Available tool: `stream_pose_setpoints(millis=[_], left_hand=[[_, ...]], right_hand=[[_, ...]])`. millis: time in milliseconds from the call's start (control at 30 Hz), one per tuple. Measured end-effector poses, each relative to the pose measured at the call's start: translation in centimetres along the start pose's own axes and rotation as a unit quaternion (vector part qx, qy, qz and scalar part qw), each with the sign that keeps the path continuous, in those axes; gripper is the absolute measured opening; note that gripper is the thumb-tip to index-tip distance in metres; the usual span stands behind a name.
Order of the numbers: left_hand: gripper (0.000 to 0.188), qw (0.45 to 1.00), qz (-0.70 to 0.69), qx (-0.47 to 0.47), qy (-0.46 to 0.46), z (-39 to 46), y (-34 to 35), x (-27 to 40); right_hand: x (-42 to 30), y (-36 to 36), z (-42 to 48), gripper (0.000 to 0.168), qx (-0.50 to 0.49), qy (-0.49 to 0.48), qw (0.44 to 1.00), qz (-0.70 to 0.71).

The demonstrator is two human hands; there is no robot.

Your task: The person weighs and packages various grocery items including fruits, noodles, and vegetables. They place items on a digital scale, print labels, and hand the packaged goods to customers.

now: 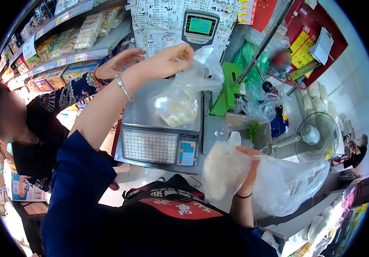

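My left hand, with a metal bangle at its wrist, is raised over the back of the weighing scale, its fingers curled at the top of a clear plastic bag. That bag rests on the steel pan and has pale noodle-like food in it. Whether the fingers pinch the plastic is hard to tell. Right of the keypad, my right hand holds clear plastic bags; one part bulges with pale contents, while a looser part hangs to the right. Behind the scale stands its lit display.
Another person's hand reaches in from the left, close behind my left forearm. A green bag-sealing device stands right of the pan, near a cardboard box with a green sprig. Farther right is a fan. Stocked shelves line the left.
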State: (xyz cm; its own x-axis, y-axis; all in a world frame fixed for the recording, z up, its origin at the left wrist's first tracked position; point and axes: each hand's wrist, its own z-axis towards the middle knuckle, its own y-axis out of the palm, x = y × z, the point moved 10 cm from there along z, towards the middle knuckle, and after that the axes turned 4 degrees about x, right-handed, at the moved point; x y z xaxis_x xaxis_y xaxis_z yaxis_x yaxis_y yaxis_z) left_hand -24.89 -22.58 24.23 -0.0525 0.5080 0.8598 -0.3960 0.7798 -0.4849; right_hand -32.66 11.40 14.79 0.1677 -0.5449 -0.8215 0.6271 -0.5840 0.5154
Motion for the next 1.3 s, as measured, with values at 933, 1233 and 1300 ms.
stream_pose_setpoints(millis=[933,1233,1300], left_hand=[[0.024,0.905,-0.255,0.289,-0.178,-6.0,-8.8,4.7],[0.051,0.929,-0.292,0.195,-0.120,-11.5,-5.2,6.8],[0.049,0.938,-0.290,0.159,-0.109,-11.8,-4.9,6.9]], right_hand=[[-4.2,3.4,2.5,0.026,-0.092,-0.003,0.991,0.102],[-4.8,19.2,11.8,0.024,-0.236,0.135,0.875,0.400],[-1.2,21.3,13.1,0.024,-0.209,0.194,0.889,0.360]])
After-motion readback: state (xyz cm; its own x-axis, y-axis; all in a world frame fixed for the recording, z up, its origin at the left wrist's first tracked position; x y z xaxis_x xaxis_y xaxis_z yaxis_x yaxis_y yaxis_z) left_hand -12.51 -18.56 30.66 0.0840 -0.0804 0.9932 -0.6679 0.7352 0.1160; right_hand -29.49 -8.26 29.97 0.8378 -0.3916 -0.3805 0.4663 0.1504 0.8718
